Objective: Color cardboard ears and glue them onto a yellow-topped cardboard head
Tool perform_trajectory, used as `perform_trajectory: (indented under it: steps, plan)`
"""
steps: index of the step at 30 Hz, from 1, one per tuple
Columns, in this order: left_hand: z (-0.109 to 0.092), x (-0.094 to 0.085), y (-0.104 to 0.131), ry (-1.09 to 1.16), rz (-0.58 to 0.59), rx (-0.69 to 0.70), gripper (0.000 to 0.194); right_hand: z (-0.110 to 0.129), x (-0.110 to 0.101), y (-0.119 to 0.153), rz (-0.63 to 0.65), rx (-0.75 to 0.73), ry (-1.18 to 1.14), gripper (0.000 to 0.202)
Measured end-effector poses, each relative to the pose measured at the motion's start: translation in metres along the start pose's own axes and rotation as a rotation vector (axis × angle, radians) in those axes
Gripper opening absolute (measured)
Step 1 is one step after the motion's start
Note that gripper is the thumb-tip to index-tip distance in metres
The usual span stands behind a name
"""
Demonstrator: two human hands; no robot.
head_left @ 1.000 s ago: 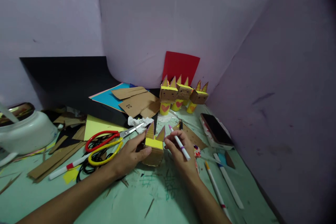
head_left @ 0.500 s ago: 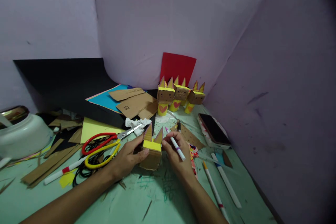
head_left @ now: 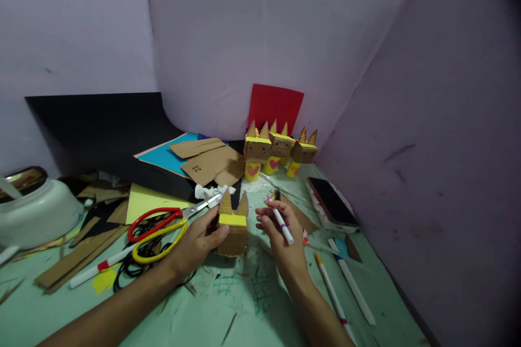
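Observation:
My left hand (head_left: 202,241) grips a small cardboard box head (head_left: 233,239) by its left side, thumb on the front. The box has a yellow top strip and two pointed ears edged in purple; the face turned toward me is plain. In my right hand (head_left: 284,233) is a purple marker (head_left: 281,223), its coloured tip pointing up and left. That hand is a little right of the box, apart from it. Scissors (head_left: 160,233) with red and yellow handles lie by my left hand, over tangled black cord (head_left: 136,274).
Several finished figures (head_left: 258,149) with box heads stand at the back before red paper (head_left: 277,108). A phone (head_left: 332,200) lies right. Markers (head_left: 331,293), cardboard pieces (head_left: 209,162), yellow paper (head_left: 150,203) and a white pot (head_left: 38,211) surround the work spot.
My right hand has drawn away from the box to the right, still with the marker. The box, in my left hand, has shifted slightly left and upward.

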State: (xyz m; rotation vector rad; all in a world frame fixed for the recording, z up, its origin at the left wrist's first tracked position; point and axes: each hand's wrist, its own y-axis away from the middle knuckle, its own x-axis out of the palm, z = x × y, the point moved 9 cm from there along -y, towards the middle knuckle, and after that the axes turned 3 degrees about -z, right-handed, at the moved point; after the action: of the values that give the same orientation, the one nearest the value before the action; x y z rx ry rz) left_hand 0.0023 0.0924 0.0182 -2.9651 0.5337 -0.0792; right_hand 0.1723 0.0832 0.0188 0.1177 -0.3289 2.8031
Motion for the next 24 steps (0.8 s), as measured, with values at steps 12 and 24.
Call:
perform_trajectory:
  steps: [12, 24]
  plan:
    - [0.002, 0.000, 0.000, -0.017, 0.001, 0.017, 0.062, -0.004, 0.007, 0.003, 0.052, 0.000, 0.035, 0.027]
    - [-0.010, -0.045, 0.009, -0.016, -0.458, 0.025, 0.063, -0.009, 0.037, 0.026, 0.346, -0.204, 0.611, 0.040]
